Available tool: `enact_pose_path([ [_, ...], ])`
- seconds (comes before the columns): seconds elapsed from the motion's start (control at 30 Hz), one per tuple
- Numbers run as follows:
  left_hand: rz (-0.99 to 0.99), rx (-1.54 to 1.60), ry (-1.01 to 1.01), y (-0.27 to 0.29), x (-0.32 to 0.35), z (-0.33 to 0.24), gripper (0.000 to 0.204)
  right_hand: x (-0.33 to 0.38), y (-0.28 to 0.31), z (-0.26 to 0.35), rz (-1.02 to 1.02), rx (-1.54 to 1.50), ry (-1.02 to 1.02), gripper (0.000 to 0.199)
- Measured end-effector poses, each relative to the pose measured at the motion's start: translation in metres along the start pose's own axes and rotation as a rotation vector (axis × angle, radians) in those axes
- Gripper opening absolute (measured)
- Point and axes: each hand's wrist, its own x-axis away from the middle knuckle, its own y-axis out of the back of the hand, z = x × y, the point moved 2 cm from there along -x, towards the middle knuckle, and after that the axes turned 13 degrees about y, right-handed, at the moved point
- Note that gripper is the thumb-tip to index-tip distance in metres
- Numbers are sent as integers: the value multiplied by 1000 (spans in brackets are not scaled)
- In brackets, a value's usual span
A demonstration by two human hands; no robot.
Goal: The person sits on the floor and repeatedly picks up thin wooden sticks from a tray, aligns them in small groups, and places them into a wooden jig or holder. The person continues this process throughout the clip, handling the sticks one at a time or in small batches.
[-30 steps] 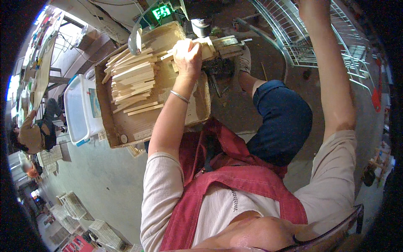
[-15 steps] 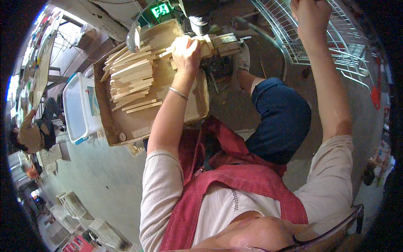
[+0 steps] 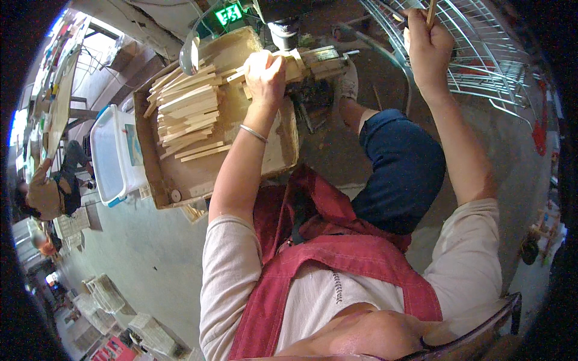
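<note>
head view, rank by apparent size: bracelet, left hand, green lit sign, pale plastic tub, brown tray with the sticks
Largest to smallest:
1. brown tray
2. pale plastic tub
3. left hand
4. green lit sign
5. bracelet, a thin band

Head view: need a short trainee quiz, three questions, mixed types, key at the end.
1. Which wrist wears the metal bracelet?
2. True or false: the right hand is open and empty.
3. What lies spread in the shallow tray?
(a) wooden strips
(b) metal pipes
(c) folded cloth

Key:
1. Left.
2. False; it is closed, with a slender stick-like item jutting up from it.
3. (a)
</note>
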Motion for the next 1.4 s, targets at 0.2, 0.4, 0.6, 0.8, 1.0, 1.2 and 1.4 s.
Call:
enact_pose_path([
  [0.2,-2,-19,8,0,0,-1,15,14,-9,12,107,125,-65,34],
  [0.4,-5,-35,1,0,-1,-1,15,30,-18,-14,200,-109,-251,35],
  [0.6,-1,-38,-1,1,-2,-2,14,34,-30,-29,327,-177,-479,28],
  [0.8,-7,-45,9,0,-2,-4,14,36,-48,-51,322,-271,-619,29],
  [1.0,-6,-73,10,-1,-1,-4,13,32,-69,-81,320,-340,-688,34],
  [1.2,-8,-79,17,-2,0,-3,12,19,-96,-94,315,-93,-629,36],
  [1.4,1,-68,32,0,0,-3,12,13,-104,-93,304,-81,-640,36],
])
